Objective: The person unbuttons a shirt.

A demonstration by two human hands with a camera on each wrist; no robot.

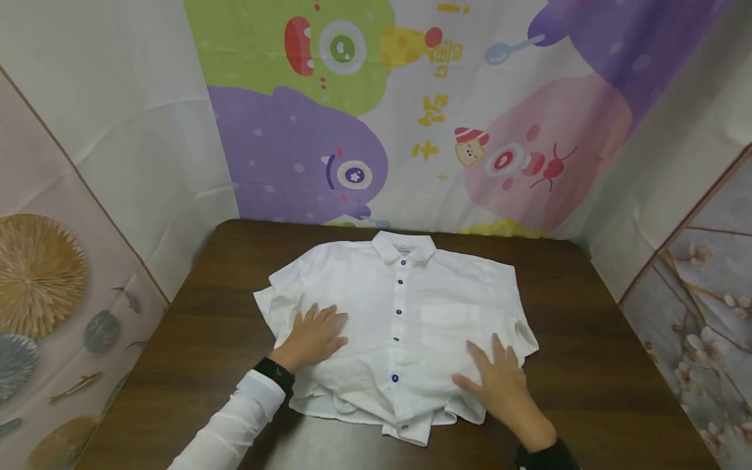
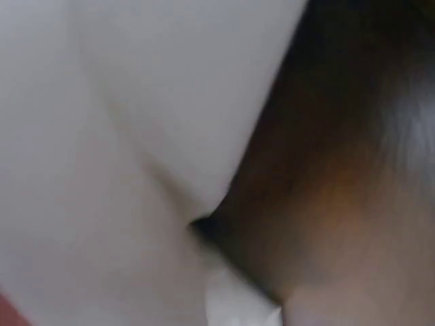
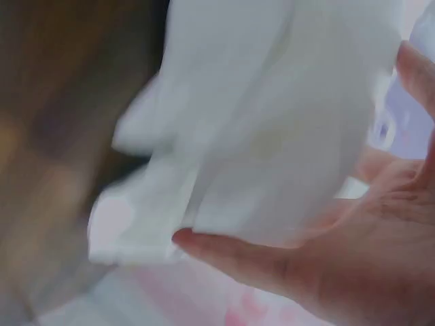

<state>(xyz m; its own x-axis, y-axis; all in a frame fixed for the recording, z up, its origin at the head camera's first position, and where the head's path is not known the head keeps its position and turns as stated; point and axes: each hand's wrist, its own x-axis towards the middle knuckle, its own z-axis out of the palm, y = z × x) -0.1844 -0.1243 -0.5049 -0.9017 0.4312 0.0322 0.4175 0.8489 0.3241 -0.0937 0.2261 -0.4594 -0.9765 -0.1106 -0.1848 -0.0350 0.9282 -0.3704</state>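
A white short-sleeved shirt (image 1: 435, 287) lies front side up on the table, its collar toward the back wall and dark blue buttons down the middle. Its lower part is bunched into folds near the hem. My left hand (image 1: 314, 336) rests with spread fingers on the shirt's left side, below the sleeve. On the other side, my right hand (image 1: 499, 385) has its fingers spread over the cloth below the chest pocket. In the right wrist view, the thumb (image 3: 238, 258) lies along the white cloth. The left wrist view is blurred, with pale cloth (image 2: 136, 136) filling much of it.
The dark brown wooden table (image 1: 587, 365) extends around the shirt on both sides. Behind it hangs a cartoon-printed curtain (image 1: 411, 183). Patterned panels stand at the left (image 1: 135, 261) and right (image 1: 705, 261).
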